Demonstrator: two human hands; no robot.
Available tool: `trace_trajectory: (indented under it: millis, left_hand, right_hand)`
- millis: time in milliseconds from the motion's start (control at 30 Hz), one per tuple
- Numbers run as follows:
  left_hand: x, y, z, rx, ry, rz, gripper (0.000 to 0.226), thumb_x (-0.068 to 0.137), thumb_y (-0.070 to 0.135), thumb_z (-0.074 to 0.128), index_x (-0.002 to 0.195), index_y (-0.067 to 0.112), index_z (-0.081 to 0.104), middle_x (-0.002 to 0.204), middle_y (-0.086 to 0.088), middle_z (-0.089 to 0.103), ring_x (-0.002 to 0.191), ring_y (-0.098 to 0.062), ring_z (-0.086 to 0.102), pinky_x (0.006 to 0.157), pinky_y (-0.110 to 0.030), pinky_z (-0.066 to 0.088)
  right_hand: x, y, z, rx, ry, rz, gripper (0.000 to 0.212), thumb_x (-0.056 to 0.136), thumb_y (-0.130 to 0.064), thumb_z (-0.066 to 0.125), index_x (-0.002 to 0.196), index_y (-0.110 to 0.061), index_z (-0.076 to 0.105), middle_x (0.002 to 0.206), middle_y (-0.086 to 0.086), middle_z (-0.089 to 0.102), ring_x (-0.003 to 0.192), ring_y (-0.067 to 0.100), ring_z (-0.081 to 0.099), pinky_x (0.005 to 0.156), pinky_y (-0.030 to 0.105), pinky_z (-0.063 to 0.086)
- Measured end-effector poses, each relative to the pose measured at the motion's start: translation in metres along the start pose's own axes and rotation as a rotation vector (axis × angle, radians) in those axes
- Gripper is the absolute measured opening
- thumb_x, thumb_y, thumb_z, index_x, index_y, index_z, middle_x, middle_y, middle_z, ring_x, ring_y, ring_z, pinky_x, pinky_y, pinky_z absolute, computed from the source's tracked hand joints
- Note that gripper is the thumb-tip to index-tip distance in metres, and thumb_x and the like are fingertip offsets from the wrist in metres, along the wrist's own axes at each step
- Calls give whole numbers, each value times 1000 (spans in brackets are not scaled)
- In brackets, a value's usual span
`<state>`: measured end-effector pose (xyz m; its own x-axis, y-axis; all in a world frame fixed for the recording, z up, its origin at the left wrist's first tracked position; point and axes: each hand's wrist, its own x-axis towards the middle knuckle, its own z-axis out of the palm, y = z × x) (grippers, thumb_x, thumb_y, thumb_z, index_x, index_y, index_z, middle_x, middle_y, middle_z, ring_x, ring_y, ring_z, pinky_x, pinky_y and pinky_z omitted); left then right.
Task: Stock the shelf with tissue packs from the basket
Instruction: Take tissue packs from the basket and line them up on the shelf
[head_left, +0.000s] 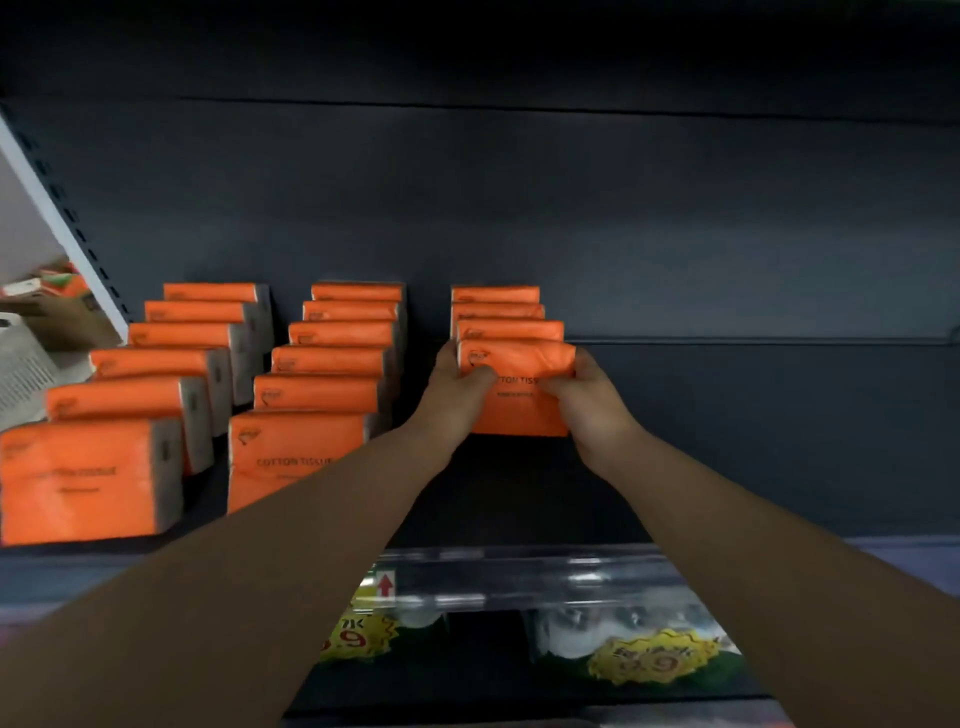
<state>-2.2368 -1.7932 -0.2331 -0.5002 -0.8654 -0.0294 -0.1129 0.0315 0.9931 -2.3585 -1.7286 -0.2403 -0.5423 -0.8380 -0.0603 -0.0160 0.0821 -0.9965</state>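
Together, left hand (458, 385) and right hand (583, 396) grip tissue pack (519, 415) on shelf (727, 447).

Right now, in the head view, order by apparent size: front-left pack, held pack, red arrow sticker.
1. front-left pack
2. held pack
3. red arrow sticker
Both packs probably match; nearness enlarges the first.

The middle pack (298, 460) read "COTTON TISSUE"; the right pack (519, 410) showed "COTTON TISS". A near yellow tag (358, 638) bore a blurred 9; a label (385, 585) carried a red arrow.
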Motion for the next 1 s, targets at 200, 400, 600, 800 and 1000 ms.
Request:
trace_trajectory:
  millis: [200,400,600,800,1000]
  left_hand:
    - [9,-7,4,-9,7,-41,48,97,21,47,143,23,31,123,2,49,109,-13,47,89,-30,35]
    - [15,-10,4,-16,34,-46,44,98,22,47,140,24,32,120,1,50,111,-16,49,91,-31,38]
    - [19,-12,3,-27,43,-50,33,96,21,51,125,28,36,118,-1,52,109,-16,50,88,-30,38]
    - [20,-14,3,18,23,-33,58,93,14,54,143,19,24,110,6,46,109,-14,47,87,-28,35]
    - [22,-17,2,68,3,-42,63,93,15,54,145,18,18,104,12,42,105,-10,43,86,-28,33]
  right_hand:
    - [9,6,1,-12,-46,0,34,95,-13,49,128,-19,45,113,3,61,104,17,59,83,29,49]
    - [13,8,4,4,-81,-9,32,96,-18,51,127,-19,45,116,4,61,101,14,60,76,24,48]
    - [18,11,8,-42,-56,-9,35,96,-18,50,130,-18,42,118,5,59,108,18,58,87,31,48]
    - [19,12,9,-69,-70,-43,19,95,-24,52,113,-26,48,109,-2,61,100,10,59,78,24,47]
    - [18,13,11,-122,-92,-61,24,97,-17,48,119,-14,56,112,7,66,104,16,63,85,27,50]
